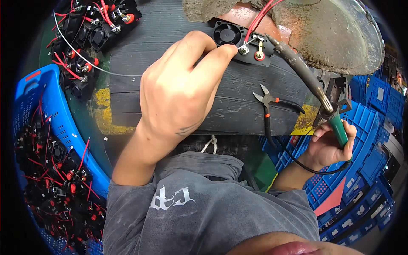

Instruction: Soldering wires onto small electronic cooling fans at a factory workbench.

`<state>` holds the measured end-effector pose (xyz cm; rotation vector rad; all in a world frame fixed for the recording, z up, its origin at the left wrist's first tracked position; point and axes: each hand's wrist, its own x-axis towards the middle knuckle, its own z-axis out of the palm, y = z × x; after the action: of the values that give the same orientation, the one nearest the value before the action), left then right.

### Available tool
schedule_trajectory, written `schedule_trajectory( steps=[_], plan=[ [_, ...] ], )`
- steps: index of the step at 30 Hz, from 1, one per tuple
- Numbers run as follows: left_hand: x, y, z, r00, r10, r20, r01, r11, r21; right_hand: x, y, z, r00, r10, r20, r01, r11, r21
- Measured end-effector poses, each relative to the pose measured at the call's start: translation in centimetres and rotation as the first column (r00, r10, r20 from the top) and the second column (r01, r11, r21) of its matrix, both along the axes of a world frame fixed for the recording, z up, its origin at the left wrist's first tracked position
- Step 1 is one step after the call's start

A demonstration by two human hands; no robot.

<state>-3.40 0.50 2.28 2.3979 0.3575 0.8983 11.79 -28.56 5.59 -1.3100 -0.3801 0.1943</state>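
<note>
The person's left hand (178,89) lies across the dark surface (238,106), knuckles up, its fingers (221,53) pinched on a thin solder wire (93,66). The wire trails off to the left in a long curve and its free end pokes out toward the metal terminals of a small black panel (250,46). That panel lies flat at the far edge of the surface. It carries a little square fan (227,34), a silver post and a red-ringed post, and red leads (259,19) rise from it toward the top.

The right hand (329,142) is off the surface's right end, fingers wrapped round the green handle of a soldering iron (306,74). The iron slants up and left, and its tip sits right at the panel's terminals, just beside the wire's end. Its black cord loops below the hand.

A pair of cutters (267,106) with dark handles lies on the surface between the two hands, jaws open, touched by neither.

At far left stands a blue crate (51,106) filled with more black panels and red leads. Another cluster of the same panels (89,34) lies at the upper left, beyond the wire. More blue crates (369,127) are stacked at the right. A rough grey slab (335,34) looms behind the panel.
</note>
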Motion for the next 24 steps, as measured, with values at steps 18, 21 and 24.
schedule_trajectory(
  steps=[18, 21, 24],
  plan=[
    [0.0, -0.1, -0.1, 1.0, 0.024, 0.011, -0.025, 0.999, 0.037, -0.8, 1.0, 0.5, 0.998, 0.007, 0.066, -0.002, 0.998, -0.07],
    [0.1, -0.1, -0.2, 1.0, 0.024, 0.015, -0.024, 0.999, 0.02, -0.6, 0.8, 0.4, 0.998, 0.009, 0.068, -0.005, 0.998, -0.067],
    [0.0, 0.0, -0.1, 1.0, 0.021, 0.01, -0.021, 1.0, -0.001, -0.7, 1.2, 0.4, 0.998, -0.001, 0.06, 0.006, 0.997, -0.076]
  ],
)
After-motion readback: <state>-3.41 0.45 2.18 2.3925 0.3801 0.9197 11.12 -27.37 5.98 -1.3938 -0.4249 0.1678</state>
